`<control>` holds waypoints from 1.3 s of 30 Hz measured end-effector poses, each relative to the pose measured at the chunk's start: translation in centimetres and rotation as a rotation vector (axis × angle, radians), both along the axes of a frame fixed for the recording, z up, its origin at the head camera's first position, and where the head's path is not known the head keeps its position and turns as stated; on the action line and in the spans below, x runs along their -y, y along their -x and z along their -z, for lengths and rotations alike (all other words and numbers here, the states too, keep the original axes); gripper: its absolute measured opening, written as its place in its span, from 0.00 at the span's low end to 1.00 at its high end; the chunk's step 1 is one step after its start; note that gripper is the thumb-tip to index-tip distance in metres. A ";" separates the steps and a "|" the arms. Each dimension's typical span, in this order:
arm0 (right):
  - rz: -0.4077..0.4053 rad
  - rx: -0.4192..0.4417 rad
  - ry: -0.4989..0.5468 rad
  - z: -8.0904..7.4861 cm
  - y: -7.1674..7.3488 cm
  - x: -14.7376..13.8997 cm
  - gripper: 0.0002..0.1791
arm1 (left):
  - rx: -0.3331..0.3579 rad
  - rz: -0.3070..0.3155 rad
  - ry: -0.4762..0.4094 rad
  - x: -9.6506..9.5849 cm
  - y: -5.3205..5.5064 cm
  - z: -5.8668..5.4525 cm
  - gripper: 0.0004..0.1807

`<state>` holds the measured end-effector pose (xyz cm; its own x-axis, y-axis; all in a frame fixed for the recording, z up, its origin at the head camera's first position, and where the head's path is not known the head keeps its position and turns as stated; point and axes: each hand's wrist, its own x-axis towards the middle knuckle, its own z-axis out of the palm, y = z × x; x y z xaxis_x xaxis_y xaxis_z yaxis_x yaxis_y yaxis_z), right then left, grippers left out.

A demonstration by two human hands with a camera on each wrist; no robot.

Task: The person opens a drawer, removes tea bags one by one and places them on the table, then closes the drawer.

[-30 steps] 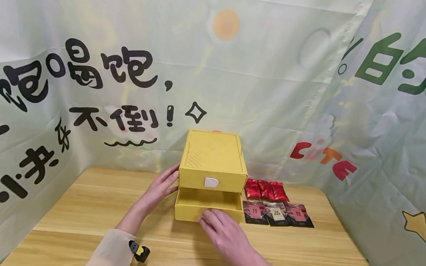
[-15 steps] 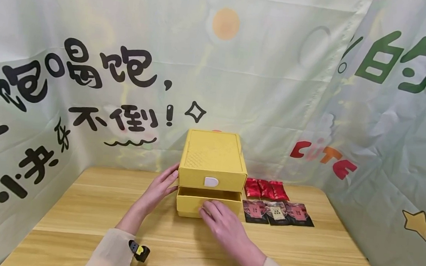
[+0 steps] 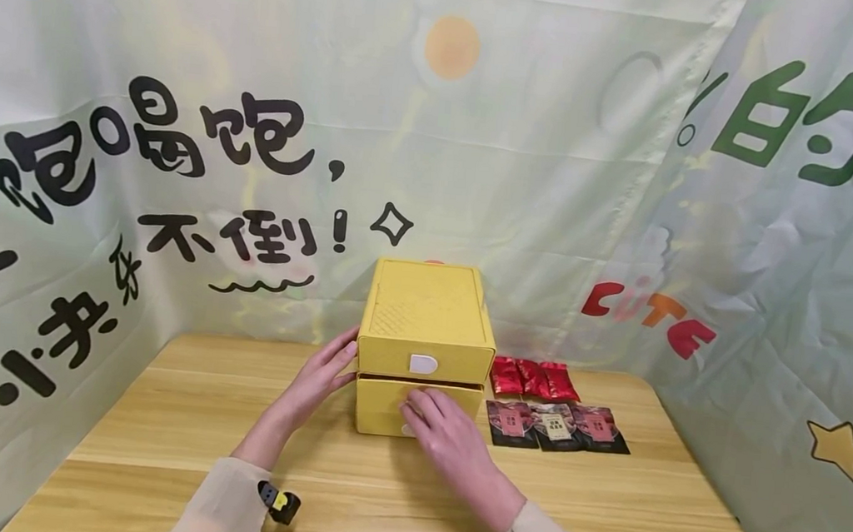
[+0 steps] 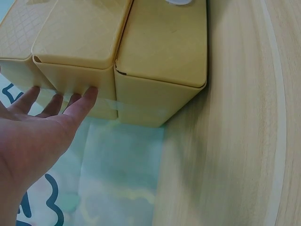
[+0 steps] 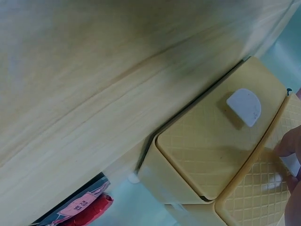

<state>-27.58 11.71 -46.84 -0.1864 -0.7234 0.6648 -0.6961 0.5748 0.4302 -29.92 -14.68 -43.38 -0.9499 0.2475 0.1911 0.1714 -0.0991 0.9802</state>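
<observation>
A yellow two-drawer storage box (image 3: 426, 312) stands at the back of the table. Its lower drawer (image 3: 378, 408) is nearly flush, with a thin dark gap along the top in the head view. My left hand (image 3: 315, 382) rests its extended fingers against the box's left side, as the left wrist view also shows. At the lower drawer's front is my right hand (image 3: 457, 448), fingers loosely bent. The right wrist view shows its fingertips beside the upper drawer's white tab (image 5: 291, 165), below which the lower white tab (image 5: 245, 107) stands uncovered. Contact there is unclear.
Right of the box lie three red packets (image 3: 534, 380) in a row. In front of them are three dark sachets (image 3: 557, 427) with pink or cream labels. A small black-and-yellow device (image 3: 278, 502) sits by the left cuff. Printed cloth (image 3: 553, 184) hangs behind the wooden table (image 3: 182, 414).
The lower drawer has slid back from partly open to almost flush, with my right hand moving forward along with it. My left hand has stayed at the box's side.
</observation>
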 end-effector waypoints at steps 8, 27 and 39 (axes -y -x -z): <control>0.003 0.044 0.005 -0.1 0.5 0.2 0.19 | 0.004 -0.010 0.001 0.0 0.1 0.0 0.33; -0.027 0.080 0.055 -0.1 0.8 0.0 0.18 | 0.004 0.000 -0.005 0.1 0.2 0.0 0.33; -0.039 0.070 0.063 0.2 -0.2 -0.4 0.23 | 0.001 -0.006 0.001 0.0 0.2 0.1 0.34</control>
